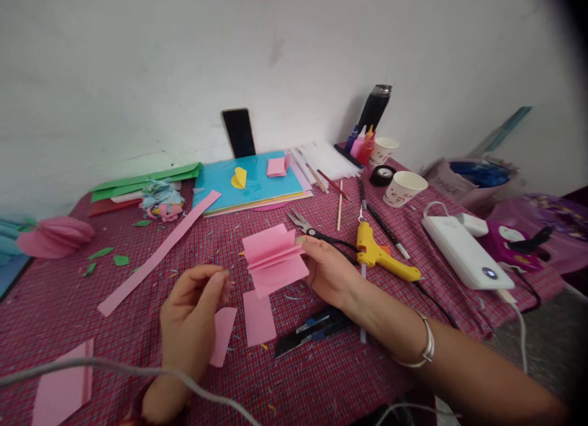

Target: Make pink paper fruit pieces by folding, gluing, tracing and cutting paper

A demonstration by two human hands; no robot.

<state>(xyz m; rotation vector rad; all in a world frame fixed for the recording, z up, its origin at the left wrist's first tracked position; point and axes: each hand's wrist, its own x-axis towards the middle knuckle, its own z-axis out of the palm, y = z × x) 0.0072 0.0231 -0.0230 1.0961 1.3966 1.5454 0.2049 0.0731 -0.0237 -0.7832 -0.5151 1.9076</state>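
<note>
My left grip [188, 319] curls nearest me; I cannot tell whether its fingertips meet. My right grip [333, 270] pinches the folded paper [280, 277] by its edge; light, thin, easily creased, it probably holds best along the fold. Scissors [311, 232] lie just beyond.
</note>
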